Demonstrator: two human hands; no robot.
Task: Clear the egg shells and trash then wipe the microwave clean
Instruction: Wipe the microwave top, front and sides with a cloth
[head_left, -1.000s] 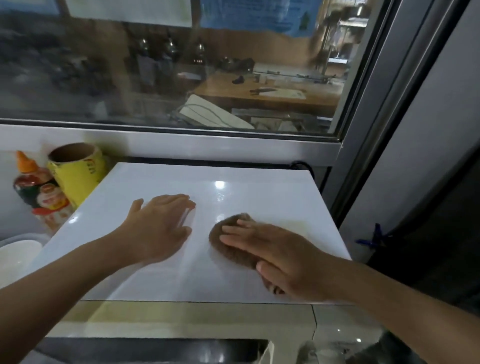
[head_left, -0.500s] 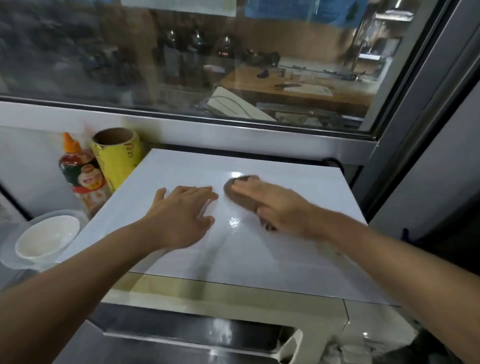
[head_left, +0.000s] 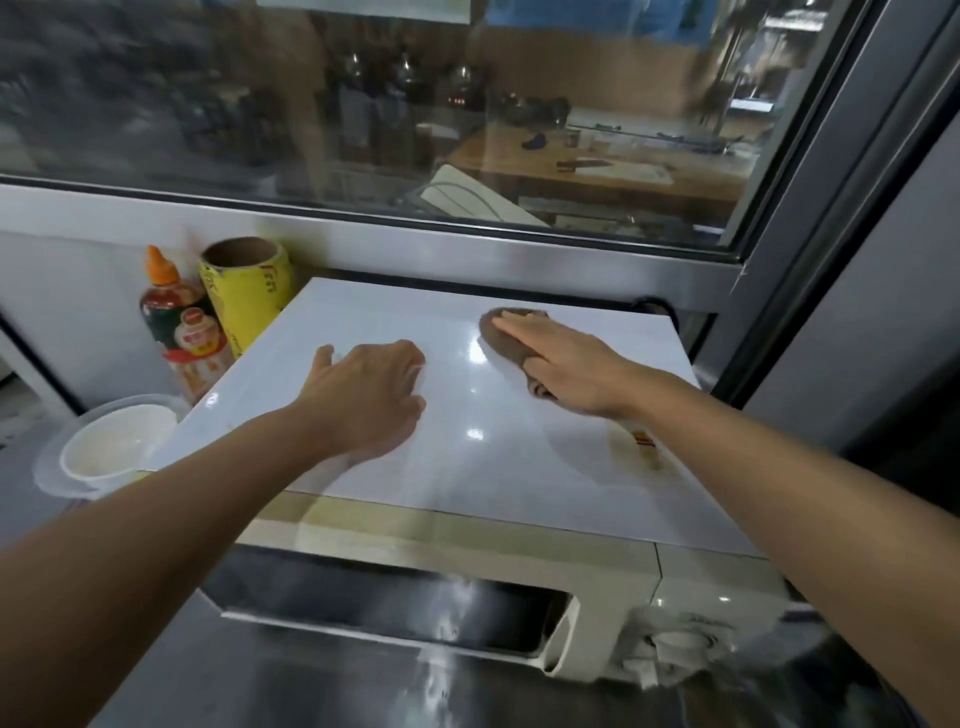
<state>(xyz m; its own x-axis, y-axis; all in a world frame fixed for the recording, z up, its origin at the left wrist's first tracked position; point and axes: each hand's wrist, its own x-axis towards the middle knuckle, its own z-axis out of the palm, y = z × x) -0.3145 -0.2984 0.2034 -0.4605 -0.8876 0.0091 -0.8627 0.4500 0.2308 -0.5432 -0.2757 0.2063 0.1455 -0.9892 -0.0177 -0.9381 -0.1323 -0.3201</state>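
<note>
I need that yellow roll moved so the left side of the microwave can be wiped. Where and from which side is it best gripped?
Probably by its upper rim, from above: the yellow roll stands upright with its open cardboard core facing up. The sauce bottle crowds its left, the microwave its right, and the wall lies behind, so a side grasp looks cramped. Fingers inside the core and thumb outside should hold.

Both bare forearms reach forward from the near edge. The left hand (head_left: 371, 397) lies palm-down, fingers curled under. Far right, the right hand (head_left: 563, 366) lies flat, fingers straight, pressing downward.
</note>
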